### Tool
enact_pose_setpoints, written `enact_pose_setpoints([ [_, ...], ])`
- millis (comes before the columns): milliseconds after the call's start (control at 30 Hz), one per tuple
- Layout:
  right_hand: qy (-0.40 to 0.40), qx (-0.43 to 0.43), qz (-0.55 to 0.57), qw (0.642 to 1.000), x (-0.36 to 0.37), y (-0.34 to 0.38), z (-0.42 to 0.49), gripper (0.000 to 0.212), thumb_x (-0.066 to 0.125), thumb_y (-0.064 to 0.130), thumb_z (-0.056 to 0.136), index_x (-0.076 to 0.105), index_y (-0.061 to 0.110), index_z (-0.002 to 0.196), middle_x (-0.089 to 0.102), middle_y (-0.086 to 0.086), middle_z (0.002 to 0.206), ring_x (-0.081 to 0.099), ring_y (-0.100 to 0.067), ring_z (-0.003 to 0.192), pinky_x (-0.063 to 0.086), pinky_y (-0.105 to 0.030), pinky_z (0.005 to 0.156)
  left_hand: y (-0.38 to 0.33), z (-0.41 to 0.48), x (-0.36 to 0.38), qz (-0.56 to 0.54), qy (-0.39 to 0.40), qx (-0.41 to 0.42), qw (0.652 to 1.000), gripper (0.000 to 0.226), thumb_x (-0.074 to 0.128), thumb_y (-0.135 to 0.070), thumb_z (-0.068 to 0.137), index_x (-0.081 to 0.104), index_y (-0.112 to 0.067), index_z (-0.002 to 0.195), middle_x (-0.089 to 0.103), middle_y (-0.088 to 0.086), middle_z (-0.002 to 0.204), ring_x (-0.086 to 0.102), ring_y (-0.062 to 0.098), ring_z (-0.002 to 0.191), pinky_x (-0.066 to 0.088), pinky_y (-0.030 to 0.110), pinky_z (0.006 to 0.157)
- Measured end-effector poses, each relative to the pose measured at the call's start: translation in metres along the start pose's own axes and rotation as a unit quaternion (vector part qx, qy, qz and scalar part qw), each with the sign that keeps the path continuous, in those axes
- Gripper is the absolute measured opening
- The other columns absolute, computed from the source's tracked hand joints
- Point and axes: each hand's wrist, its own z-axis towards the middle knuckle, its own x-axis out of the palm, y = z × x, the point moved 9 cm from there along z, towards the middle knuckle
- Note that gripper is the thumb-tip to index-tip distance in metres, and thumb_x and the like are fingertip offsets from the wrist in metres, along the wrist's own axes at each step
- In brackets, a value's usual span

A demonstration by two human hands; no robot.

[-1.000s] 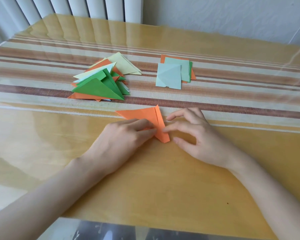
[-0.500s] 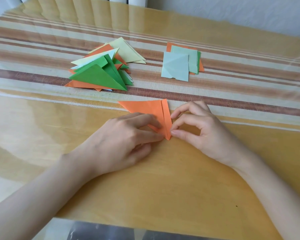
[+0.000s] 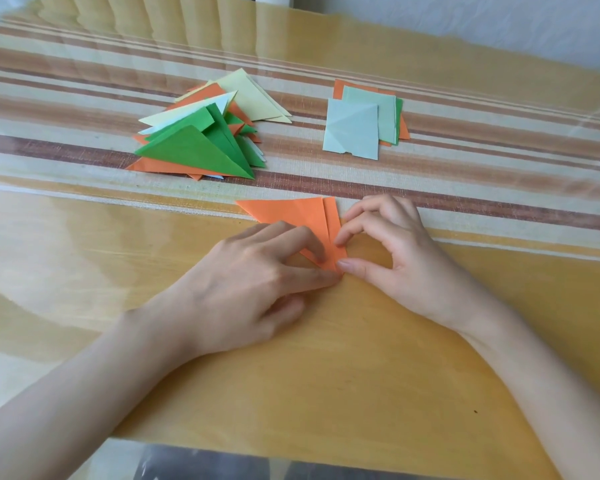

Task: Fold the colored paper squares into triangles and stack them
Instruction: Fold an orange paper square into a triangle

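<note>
An orange paper (image 3: 302, 214), folded into a triangle with a narrow flap along its right edge, lies flat on the table in front of me. My left hand (image 3: 250, 285) holds its near tip, index fingertip on top and thumb at the point. My right hand (image 3: 399, 258) has curled fingers; its index fingertip and thumb tip pinch the flap's right edge near the same tip. A loose pile of folded triangles (image 3: 194, 147) in green, orange and pale yellow sits at the back left. A small stack of flat paper squares (image 3: 352, 131), pale blue-green on top, lies at the back right.
The table carries a striped cloth (image 3: 465, 188) under a glossy transparent cover. Its near edge (image 3: 291, 459) runs along the bottom of the view. A white wall (image 3: 465, 26) stands behind the table's far edge.
Both hands have slid down the orange paper's right edge to its near tip. The right thumb now meets the left thumb at the point. The piles have not moved.
</note>
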Motion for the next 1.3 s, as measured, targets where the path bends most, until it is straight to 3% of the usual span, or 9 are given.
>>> enact_pose_setpoints([
  [233,-0.001,0.035,0.075,0.997,-0.013,-0.005,-0.005,0.019,0.063,0.003,0.089,0.066,0.016,0.103,0.054,0.003,0.112,0.040,-0.004,0.115,0.025,-0.004,0.097,-0.005,0.002,-0.005,0.025,-0.042,-0.001,0.999,0.042,0.044,-0.023,0.079,0.069,-0.021,0.112,0.062,0.002,0.108,0.060,0.025,0.091,0.052,0.036,0.074],
  [400,-0.020,0.118,0.121,0.985,-0.017,-0.010,-0.013,0.018,0.057,0.037,0.086,0.067,0.022,0.086,0.054,0.011,0.096,0.042,-0.006,0.108,0.030,-0.012,0.092,0.044,-0.002,-0.035,-0.070,-0.202,-0.192,0.958,0.042,0.040,-0.027,0.084,0.061,-0.013,0.118,0.057,0.005,0.118,0.054,0.025,0.107,0.042,0.034,0.090],
  [533,0.004,0.141,0.020,0.990,-0.010,-0.003,-0.018,0.021,0.061,0.050,0.084,0.062,0.029,0.085,0.049,0.015,0.095,0.037,-0.007,0.105,0.030,-0.025,0.096,0.071,-0.007,-0.026,-0.104,-0.181,-0.303,0.930,0.059,0.036,-0.034,0.079,0.053,-0.014,0.132,0.058,0.004,0.125,0.054,0.026,0.112,0.044,0.045,0.097],
  [633,-0.003,0.154,-0.014,0.988,-0.007,0.003,-0.017,0.018,0.065,0.043,0.083,0.058,0.027,0.088,0.046,0.013,0.096,0.035,-0.009,0.105,0.030,-0.028,0.098,0.072,-0.008,-0.026,-0.140,-0.191,-0.306,0.922,0.053,0.038,-0.027,0.077,0.057,-0.014,0.125,0.063,-0.001,0.118,0.056,0.023,0.109,0.045,0.046,0.096],
  [800,-0.017,0.133,-0.029,0.991,-0.001,0.013,-0.015,0.013,0.066,0.035,0.087,0.059,0.024,0.089,0.048,0.008,0.099,0.034,-0.010,0.103,0.028,-0.027,0.096,0.075,-0.018,-0.032,-0.214,-0.226,-0.333,0.890,0.038,0.037,-0.026,0.077,0.065,-0.022,0.102,0.067,-0.013,0.092,0.057,0.009,0.092,0.037,0.006,0.075],
  [1000,-0.085,0.143,0.115,0.979,-0.012,0.006,-0.012,0.011,0.066,0.017,0.089,0.060,0.022,0.081,0.060,0.009,0.090,0.047,-0.005,0.091,0.034,-0.018,0.082,0.076,-0.030,-0.039,-0.256,-0.283,-0.348,0.856,0.021,0.048,-0.025,0.099,0.063,-0.021,0.085,0.063,-0.004,0.057,0.054,0.002,0.054,0.036,0.014,0.053],
  [1100,-0.115,0.138,0.259,0.949,-0.023,0.004,-0.009,0.011,0.064,0.011,0.090,0.060,0.017,0.082,0.070,0.003,0.078,0.063,-0.006,0.079,0.044,-0.019,0.075,0.078,-0.034,-0.046,-0.302,-0.340,-0.333,0.826,0.009,0.054,-0.025,0.098,0.060,-0.023,0.092,0.059,-0.002,0.064,0.051,0.008,0.057,0.040,0.023,0.058],
  [1167,-0.136,0.119,0.300,0.937,-0.030,0.005,-0.008,0.012,0.063,0.008,0.090,0.060,0.016,0.083,0.072,0.000,0.076,0.068,-0.015,0.080,0.047,-0.021,0.078,0.079,-0.033,-0.048,-0.326,-0.350,-0.320,0.818,0.004,0.058,-0.024,0.095,0.061,-0.025,0.093,0.057,0.005,0.080,0.051,0.004,0.062,0.041,0.018,0.061],
  [1300,-0.173,0.116,0.350,0.913,-0.038,0.003,-0.009,0.012,0.061,0.001,0.090,0.060,0.011,0.083,0.070,0.000,0.070,0.066,-0.011,0.070,0.047,-0.015,0.072,0.073,-0.019,-0.035,-0.459,-0.258,-0.282,0.802,0.025,0.065,-0.039,0.087,0.063,-0.022,0.105,0.065,0.004,0.095,0.059,0.002,0.076,0.046,0.015,0.065],
])
